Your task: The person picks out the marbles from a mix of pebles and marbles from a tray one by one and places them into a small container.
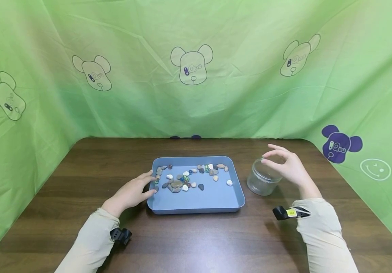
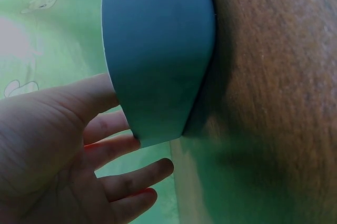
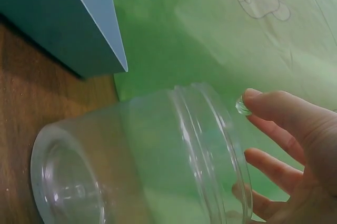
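A blue tray holds several pebbles and small glass beads, mostly in its far left half. My left hand lies flat on the table, its straight fingers touching the tray's left wall. Right of the tray stands a clear glass jar, which looks empty. My right hand hovers over the jar's mouth. Its fingertips pinch a small clear glass bead just above the rim.
The dark wooden table is walled in by a green cloth backdrop at the back and both sides. Black camera mounts sit on both wrists.
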Available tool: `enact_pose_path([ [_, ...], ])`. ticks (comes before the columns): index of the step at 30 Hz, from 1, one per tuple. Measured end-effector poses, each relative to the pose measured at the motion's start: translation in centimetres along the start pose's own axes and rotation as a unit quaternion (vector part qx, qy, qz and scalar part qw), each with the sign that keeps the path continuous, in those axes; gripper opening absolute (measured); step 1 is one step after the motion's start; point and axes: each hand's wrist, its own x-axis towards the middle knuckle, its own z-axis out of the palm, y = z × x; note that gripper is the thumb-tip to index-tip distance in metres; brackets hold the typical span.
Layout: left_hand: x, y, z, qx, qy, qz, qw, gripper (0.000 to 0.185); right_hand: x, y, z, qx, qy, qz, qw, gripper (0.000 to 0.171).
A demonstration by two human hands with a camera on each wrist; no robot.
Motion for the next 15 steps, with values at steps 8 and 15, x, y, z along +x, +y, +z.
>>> enact_pose_path([
  [8,0.0,0.1,0.0,-0.002,-0.003,-0.003,1.0000,0.045,-0.4,0.9,-0.1,0.002,0.014,0.004,1.000,0.028],
  [15,-0.1,0.1,-0.1,-0.003,-0.002,-0.005,1.0000,0.045,-0.8,1.3,-0.2,0.003,0.019,0.013,1.000,0.029],
])
